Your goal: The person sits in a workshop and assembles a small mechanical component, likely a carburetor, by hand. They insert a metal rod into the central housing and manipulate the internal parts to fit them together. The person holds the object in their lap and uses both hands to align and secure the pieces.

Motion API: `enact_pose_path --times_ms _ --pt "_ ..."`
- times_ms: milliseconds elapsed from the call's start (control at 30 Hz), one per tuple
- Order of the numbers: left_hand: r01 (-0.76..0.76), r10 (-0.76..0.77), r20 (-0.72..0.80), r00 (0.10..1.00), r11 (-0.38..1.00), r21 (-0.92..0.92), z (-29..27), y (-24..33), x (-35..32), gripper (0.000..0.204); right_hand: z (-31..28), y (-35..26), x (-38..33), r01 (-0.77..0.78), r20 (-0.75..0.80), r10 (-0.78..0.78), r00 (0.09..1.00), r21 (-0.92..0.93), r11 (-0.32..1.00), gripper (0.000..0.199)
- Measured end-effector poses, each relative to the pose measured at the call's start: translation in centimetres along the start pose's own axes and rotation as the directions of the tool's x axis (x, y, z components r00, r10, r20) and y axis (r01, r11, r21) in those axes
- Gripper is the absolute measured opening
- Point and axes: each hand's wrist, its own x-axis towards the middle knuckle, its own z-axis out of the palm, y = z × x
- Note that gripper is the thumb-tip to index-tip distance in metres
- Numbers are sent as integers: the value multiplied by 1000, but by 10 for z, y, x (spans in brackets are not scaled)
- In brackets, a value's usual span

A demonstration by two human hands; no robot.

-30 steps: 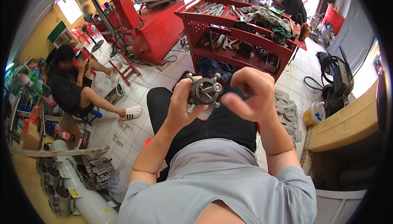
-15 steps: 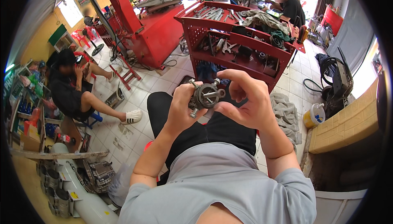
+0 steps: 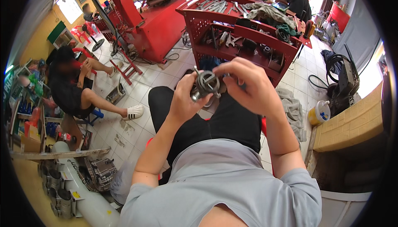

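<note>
The left hand [image 3: 184, 98] holds the metal part [image 3: 208, 82], now turned, in its fingers; right hand [image 3: 251, 85] curls beside them, its grip I cannot tell

White tiled floor [image 3: 137, 131], yellow wall [image 3: 37, 42], red tool cart [image 3: 259, 36]

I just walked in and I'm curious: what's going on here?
The left hand grips a round metal part with protruding bolts, above black trousers. The right hand is close beside it, fingers curled; whether it touches the part is unclear. Ahead stands a red tool cart with wrenches on top.
</note>
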Motion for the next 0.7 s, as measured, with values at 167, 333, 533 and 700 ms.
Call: enact_pose_path --times_ms 167,333,533,700 --pt "416 -399 128 908 818 -398 7 -29 15 38 19 49 23 -181 11 181 983 155 971 27" --pt "432 -492 119 862 592 -680 44 -128 21 25 82 153 47 -384 269 321 908 230 894 19" --pt "545 -639 280 716 262 -797 69 -189 27 22 143 240 41 -607 408 472 782 323 727 23" --pt "651 -753 327 571 172 -739 80 -244 32 32 166 292 65 -743 301 680 668 240 625 21"
